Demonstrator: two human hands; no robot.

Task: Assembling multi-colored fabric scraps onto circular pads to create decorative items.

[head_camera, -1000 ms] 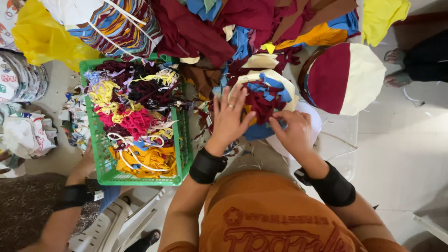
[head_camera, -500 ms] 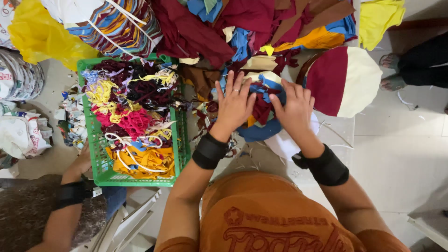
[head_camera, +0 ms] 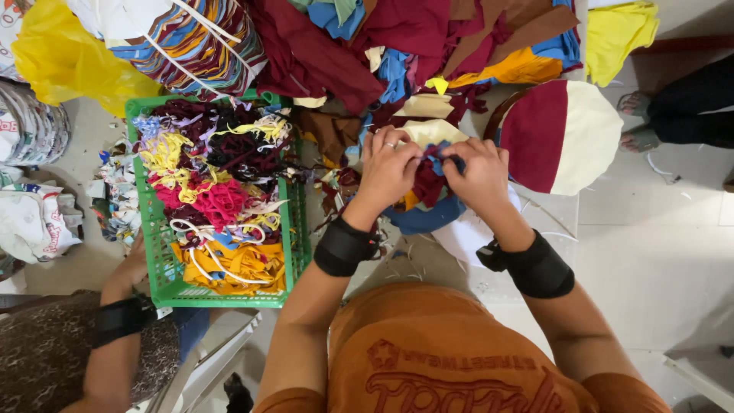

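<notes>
1. The person's left hand [head_camera: 390, 170] and right hand [head_camera: 478, 174] are meeting over a small bundle of fabric scraps [head_camera: 428, 183], dark red and blue, lying near the middle of the bench [head_camera: 428, 268].
2. A second ago both hands were lying flatter and wider apart on the bundle; now they are drawing together, fingertips almost touching.
3. The left grip is clenching around the dark red side of the bundle. The right grip is pinching a blue strip at the bundle's top.
4. Both wrists are wearing black bands [head_camera: 344, 246].
5. A green plastic basket [head_camera: 164, 287] is sitting just beside the left forearm, toward the bench's left edge, holding tangled yellow, pink and maroon trimmings.
6. A round cushion [head_camera: 562, 136], half maroon and half cream, is resting just to the right of the right hand.
7. A heap of cloth pieces [head_camera: 397, 46] is covering the far edge of the bench.
8. Another person's arm [head_camera: 122, 321] is reaching to the basket's near left corner.
</notes>
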